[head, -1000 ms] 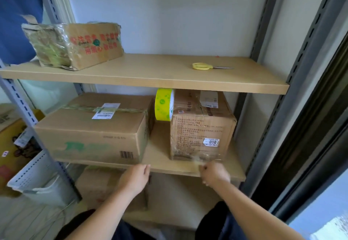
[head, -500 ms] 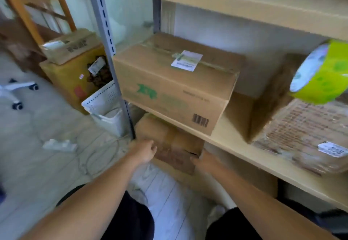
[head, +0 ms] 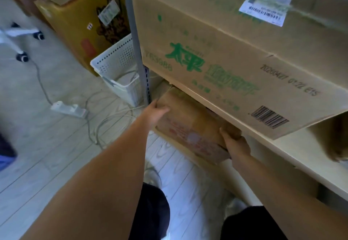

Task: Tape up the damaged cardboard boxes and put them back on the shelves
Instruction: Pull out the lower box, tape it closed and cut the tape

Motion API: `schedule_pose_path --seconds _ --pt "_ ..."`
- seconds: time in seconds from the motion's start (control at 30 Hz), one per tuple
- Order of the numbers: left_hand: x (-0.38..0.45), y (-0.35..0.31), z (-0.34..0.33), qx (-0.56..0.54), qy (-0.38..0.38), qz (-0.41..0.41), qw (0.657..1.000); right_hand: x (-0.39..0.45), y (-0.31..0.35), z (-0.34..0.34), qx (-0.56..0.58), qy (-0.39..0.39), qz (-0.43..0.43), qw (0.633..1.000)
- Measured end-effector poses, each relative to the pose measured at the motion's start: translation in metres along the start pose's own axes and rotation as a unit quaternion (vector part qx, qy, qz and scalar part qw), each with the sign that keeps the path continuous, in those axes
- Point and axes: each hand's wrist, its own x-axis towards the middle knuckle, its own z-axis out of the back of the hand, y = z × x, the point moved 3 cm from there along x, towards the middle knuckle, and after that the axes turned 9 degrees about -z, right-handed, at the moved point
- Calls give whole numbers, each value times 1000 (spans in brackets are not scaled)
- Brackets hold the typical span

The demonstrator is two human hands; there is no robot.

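Hands [head: 155, 110] [head: 235, 143] grip worn rectangular cardboard box [head: 190, 125].

Low box [head: 190, 125] under the shelf board [head: 293, 145]: rear and top hidden by the board, red print on its front too smeared to read, left hand [head: 155, 112] fingertips go out of sight over its far-left corner, right hand [head: 236, 144] fingers are hidden round its right end. Above the board, the big green-print box [head: 226, 51] is cut off by the top and right edges, its white label [head: 265, 4] too blurred to read. Right of that box on the board, a brown shape [head: 335, 138] is clipped by the edge, can't tell what it is.
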Motion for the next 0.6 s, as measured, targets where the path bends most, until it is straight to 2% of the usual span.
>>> schedule_pose_path --seconds 0.27,0.37,0.47,0.6 --pt "-84 4 -25 26 47 77 996 -33 -62 48 76 43 -33 996" --pt "-128 12 -53 53 79 80 992 -47 -103 75 81 23 -44 996" --pt "-168 16 -85 81 109 70 988 -64 -145 107 111 15 -101 989" --pt "-202 20 -123 129 141 54 980 -79 -192 143 131 2 -132 983"
